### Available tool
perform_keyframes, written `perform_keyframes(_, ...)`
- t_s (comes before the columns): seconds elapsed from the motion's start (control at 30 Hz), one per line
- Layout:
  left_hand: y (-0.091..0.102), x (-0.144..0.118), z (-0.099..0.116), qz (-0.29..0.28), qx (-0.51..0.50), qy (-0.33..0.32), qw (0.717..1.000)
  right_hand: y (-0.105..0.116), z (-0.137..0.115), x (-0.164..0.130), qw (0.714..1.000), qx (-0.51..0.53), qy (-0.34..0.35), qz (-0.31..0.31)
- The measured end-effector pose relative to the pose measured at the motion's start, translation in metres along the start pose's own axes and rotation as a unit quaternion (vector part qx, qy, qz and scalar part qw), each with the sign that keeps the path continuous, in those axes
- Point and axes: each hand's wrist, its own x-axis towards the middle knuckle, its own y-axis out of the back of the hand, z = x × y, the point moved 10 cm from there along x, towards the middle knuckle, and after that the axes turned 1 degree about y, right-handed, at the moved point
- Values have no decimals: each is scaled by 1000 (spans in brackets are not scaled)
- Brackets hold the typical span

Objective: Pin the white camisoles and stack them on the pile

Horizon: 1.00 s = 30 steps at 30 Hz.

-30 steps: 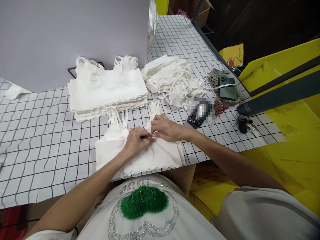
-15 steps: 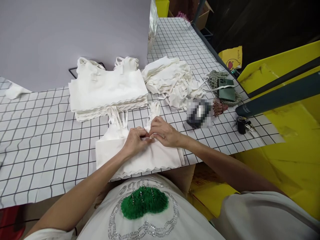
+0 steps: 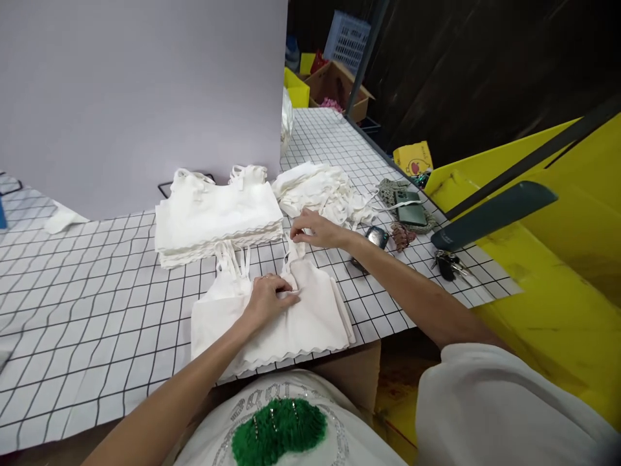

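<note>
A white camisole top (image 3: 310, 317) with a wavy hem lies on others like it at the table's front edge. My left hand (image 3: 268, 299) is closed in a pinch on the top's upper edge, near the middle of the neckline. Farther up, my right hand (image 3: 317, 230) pinches the top's right shoulder strap (image 3: 294, 254) and holds it raised. More thin straps (image 3: 233, 262) stand up on the left side. Just behind is a neat stack of white tops (image 3: 218, 217). Beside that lies a loose heap of white straps and cloth (image 3: 323, 194).
A grid-patterned cloth (image 3: 111, 278) covers the table. To the right lie a green phone (image 3: 410, 210), a brown hair clip (image 3: 402, 237), keys (image 3: 449, 264) and a dark green bar (image 3: 490, 217). A grey panel (image 3: 145, 97) stands behind. Yellow bins (image 3: 548, 278) flank the right side.
My right hand has moved from beside my left hand at the neckline up to the strap. My left hand stays at the edge. The camera view has tilted upward.
</note>
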Motion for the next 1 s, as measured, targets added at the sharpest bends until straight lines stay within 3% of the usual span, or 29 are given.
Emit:
perform_keyframes(0.23, 0, -1, 0, 1, -3, -5, 1000, 9, 6, -7, 998, -59, -34, -4)
perform_keyframes(0.4, 0, -1, 0, -6, -8, -3, 1000, -31, -19, -3, 980, -158, -9, -119)
perform_keyframes(0.5, 1, -1, 1, 0, -8, -7, 1000, -54, -32, -3, 954, -265, 41, -134)
perform_keyframes(0.57, 1, -1, 2, 3, -5, -16, 1000, -59, -38, -3, 943, -309, 78, -98)
perform_keyframes(0.67, -1, -1, 3, -1, -7, -26, 1000, -45, -39, -2, 938, -333, 94, 9)
perform_keyframes(0.8, -1, -1, 0, -2, -10, -15, 1000, -6, -15, 2, 957, -256, 14, 136)
perform_keyframes(0.9, -1, -1, -2, 1, -8, -5, 1000, 9, 6, 2, 963, -197, -44, 177)
perform_keyframes(1.0, -2, -1, -2, 4, -7, 2, 1000, 4, 20, 4, 967, -178, -71, 170)
